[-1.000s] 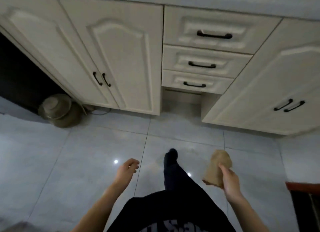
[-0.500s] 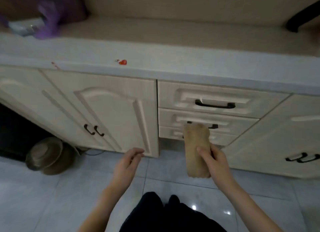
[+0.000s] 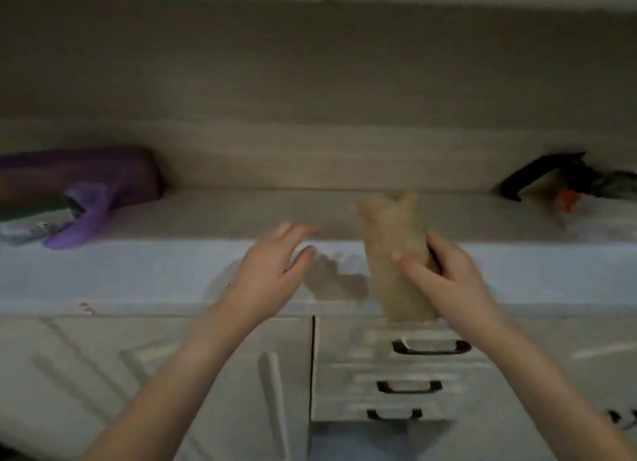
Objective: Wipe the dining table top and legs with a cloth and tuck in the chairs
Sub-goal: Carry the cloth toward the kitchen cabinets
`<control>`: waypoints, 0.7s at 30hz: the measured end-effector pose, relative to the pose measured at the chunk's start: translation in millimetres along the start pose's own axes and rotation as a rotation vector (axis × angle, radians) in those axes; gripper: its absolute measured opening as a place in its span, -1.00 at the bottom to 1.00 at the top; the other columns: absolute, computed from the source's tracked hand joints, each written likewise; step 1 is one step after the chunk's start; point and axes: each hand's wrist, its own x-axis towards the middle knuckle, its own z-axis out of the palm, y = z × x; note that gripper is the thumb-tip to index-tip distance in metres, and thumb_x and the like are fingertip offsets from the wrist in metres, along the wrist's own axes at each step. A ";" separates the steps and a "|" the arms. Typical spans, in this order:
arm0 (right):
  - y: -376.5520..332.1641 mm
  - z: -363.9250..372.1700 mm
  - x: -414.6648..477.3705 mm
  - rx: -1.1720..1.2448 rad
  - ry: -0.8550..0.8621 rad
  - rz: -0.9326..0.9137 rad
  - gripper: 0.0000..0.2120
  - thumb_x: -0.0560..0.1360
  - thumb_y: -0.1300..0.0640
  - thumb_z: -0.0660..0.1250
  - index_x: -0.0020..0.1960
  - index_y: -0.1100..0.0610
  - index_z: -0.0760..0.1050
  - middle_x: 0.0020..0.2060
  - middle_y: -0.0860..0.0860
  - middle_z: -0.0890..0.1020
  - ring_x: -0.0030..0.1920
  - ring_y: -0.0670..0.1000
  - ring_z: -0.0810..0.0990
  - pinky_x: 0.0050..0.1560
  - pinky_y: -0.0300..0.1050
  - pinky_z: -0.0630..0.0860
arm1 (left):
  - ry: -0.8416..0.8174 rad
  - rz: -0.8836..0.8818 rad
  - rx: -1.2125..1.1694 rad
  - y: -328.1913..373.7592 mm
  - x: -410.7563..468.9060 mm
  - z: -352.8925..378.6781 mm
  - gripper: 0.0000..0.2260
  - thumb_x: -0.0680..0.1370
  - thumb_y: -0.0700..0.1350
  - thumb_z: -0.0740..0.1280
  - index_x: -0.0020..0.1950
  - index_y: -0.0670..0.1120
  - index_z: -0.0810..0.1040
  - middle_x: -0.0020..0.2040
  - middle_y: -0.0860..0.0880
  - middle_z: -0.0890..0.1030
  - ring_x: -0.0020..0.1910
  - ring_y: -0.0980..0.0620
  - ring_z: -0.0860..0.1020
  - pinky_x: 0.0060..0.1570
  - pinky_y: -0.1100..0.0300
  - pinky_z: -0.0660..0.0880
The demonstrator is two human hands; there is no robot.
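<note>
A tan cloth [image 3: 393,250], bunched into a long upright roll, is gripped in my right hand [image 3: 444,278] over the front edge of a pale kitchen counter [image 3: 138,278]. To the left of the cloth my left hand [image 3: 272,271] hovers over the same edge, fingers spread, holding nothing and a short gap away from the cloth. No dining table or chair is in view. The picture is dim and blurred.
A purple bag [image 3: 89,191] lies on the counter at far left. A black-handled item [image 3: 537,176] with dark clutter sits at far right. Cream cabinet doors [image 3: 213,384] and drawers with black handles [image 3: 431,347] are below; upper cabinets run along the top.
The view has tilted up from the floor to the counter. Both hands have risen, the right one carrying the cloth up to counter height, and the left hand has opened beside it.
</note>
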 end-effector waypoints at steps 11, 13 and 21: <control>40.4 7.7 140.8 -0.591 -0.601 0.116 -0.48 0.43 -0.11 0.45 0.35 -0.06 0.43 0.14 -0.11 0.54 0.14 -0.06 0.51 0.07 -0.31 0.43 | -0.225 -0.078 0.360 -72.5 44.9 61.4 -0.29 0.42 0.22 -0.19 0.45 -0.07 0.31 0.43 -0.08 0.36 0.41 -0.06 0.31 0.41 0.11 0.20; 49.3 7.7 149.8 -0.664 -0.586 0.086 -0.49 0.42 -0.11 0.46 0.33 -0.04 0.47 0.10 -0.09 0.55 0.10 -0.06 0.52 0.02 -0.29 0.41 | -0.214 -0.066 0.381 -72.2 44.6 62.8 -0.29 0.43 0.22 -0.21 0.44 -0.05 0.32 0.45 -0.08 0.33 0.43 -0.06 0.28 0.43 0.08 0.17; 76.1 6.7 109.8 -0.651 -0.077 -0.304 -0.66 0.50 -0.04 0.38 0.24 0.04 0.53 0.06 0.01 0.54 0.08 -0.01 0.52 0.13 -0.13 0.46 | -0.197 -0.080 0.316 -67.0 47.1 61.6 -0.30 0.43 0.21 -0.23 0.44 -0.02 0.31 0.45 -0.06 0.33 0.42 -0.04 0.28 0.40 0.14 0.17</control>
